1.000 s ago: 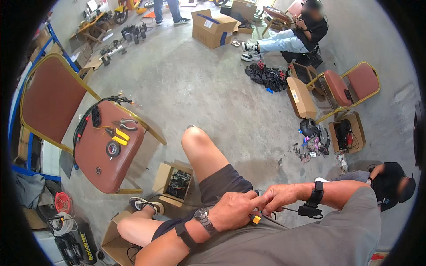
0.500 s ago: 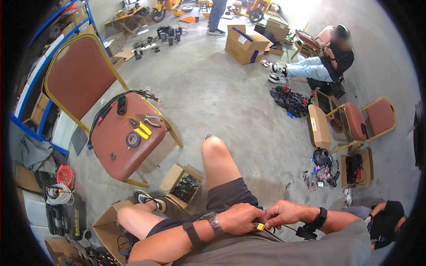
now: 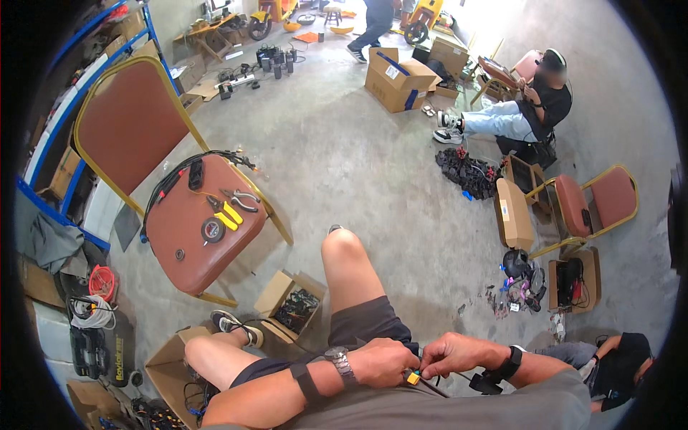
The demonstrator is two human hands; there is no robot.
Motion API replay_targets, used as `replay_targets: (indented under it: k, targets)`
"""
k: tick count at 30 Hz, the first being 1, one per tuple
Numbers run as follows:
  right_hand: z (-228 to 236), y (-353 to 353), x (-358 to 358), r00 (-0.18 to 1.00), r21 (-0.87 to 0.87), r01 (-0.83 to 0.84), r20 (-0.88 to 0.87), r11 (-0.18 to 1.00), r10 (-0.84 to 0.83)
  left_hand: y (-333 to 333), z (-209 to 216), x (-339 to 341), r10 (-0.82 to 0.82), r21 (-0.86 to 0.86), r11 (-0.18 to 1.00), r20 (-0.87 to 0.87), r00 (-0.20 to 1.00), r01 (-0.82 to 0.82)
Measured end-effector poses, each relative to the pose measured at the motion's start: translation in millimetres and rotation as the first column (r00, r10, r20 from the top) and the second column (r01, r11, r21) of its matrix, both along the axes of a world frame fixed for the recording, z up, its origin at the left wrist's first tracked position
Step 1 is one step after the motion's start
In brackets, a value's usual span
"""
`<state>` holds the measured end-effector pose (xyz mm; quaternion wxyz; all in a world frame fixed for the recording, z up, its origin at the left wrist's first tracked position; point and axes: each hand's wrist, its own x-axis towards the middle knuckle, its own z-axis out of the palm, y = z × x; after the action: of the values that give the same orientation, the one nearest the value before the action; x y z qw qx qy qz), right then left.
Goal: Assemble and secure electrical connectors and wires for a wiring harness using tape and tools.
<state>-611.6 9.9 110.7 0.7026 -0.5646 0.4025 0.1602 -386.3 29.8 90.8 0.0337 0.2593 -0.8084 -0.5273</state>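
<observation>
Close to my body, my left hand (image 3: pixel 387 362) is closed around a dark cable with a yellow connector (image 3: pixel 413 378) showing below its fingertips. My right hand (image 3: pixel 453 354) meets it from the right, thumb and fingers pinched beside the connector. What sits in that pinch is too small to make out. A dark cable (image 3: pixel 434 388) trails from the connector down along my shirt. Both hands are above my lap, near my bent knee (image 3: pixel 345 247).
On the chair (image 3: pixel 197 229) at the left lie yellow-handled strippers (image 3: pixel 228 213), pliers (image 3: pixel 244 200), black tape (image 3: pixel 213 229) and a cable bundle (image 3: pixel 168 188). An open carton of cables (image 3: pixel 292 307) stands near my foot. Two people sit at the right; another person (image 3: pixel 374 32) is at the back.
My hands have shifted slightly left and down, staying together at the connector. The right fingers have moved closer to it. At the back, the standing person has stepped to the right.
</observation>
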Motion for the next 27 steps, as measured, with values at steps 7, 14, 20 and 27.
replay_targets:
  k: [7, 14, 20, 27]
  targets:
    - [-11, 0, -8, 0.997, 0.145, -0.032, 0.076, 0.989, 0.021, 3, -5, -2, -0.093, -0.024, 0.995, -0.032, 0.995, 0.092]
    - [-18, -7, -17, 0.985, 0.267, -0.107, 0.158, 0.958, 0.066, 9, -13, 0, -0.069, -0.029, 0.997, -0.058, 0.996, 0.067]
    - [-24, -13, -14, 0.986, 0.276, -0.099, 0.160, 0.956, 0.056, 6, -6, 7, 0.006, 0.059, 0.998, -0.085, 0.996, -0.001]
    - [-19, -13, -10, 0.986, 0.219, -0.129, 0.136, 0.967, 0.101, 2, -8, 9, 0.162, 0.221, 0.968, -0.191, 0.968, -0.118]
